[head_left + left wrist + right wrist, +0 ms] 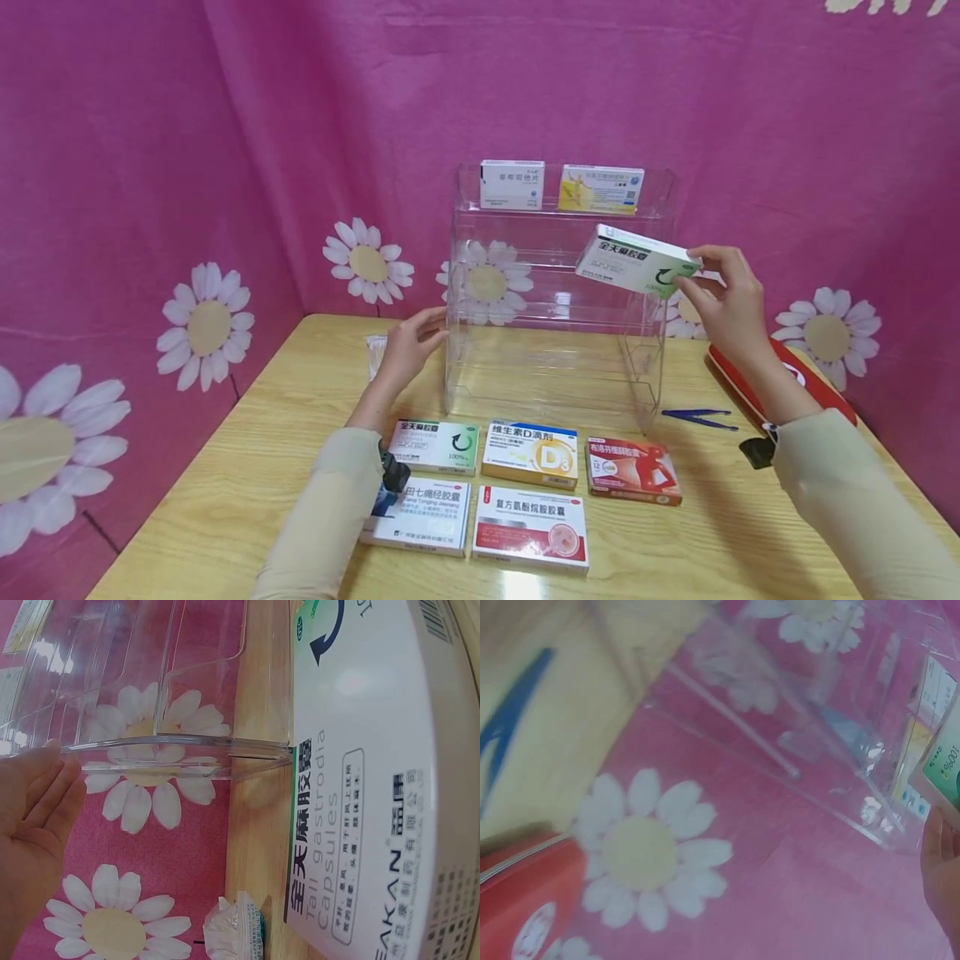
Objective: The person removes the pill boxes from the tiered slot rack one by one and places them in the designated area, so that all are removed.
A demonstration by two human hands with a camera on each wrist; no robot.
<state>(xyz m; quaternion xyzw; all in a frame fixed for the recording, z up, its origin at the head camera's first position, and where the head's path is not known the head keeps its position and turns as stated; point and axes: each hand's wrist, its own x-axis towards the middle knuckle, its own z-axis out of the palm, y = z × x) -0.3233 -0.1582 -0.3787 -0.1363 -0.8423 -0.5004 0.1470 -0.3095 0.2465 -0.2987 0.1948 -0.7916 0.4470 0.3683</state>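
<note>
My right hand [727, 304] pinches one end of a white and green medicine box [626, 262], thumb in front. The box is tilted, in front of the upper tiers of a clear plastic tiered rack [487, 402]. Against the rack's left side rests my left hand [408, 350], its fingers extended in the left wrist view. On the rack's top tier stand a white medicine box [512, 187] and a yellow and white one [600, 190]. A second white and green box [435, 446] lies on the table, close below my left wrist.
Also on the wooden table [255, 467] are a vitamin D box [528, 454], a red box [633, 471], a white-blue box [423, 521] and a red-white box [531, 529]. Blue tweezers [697, 414] and a red case [817, 383] lie right; a small clear bag [232, 930] lies left.
</note>
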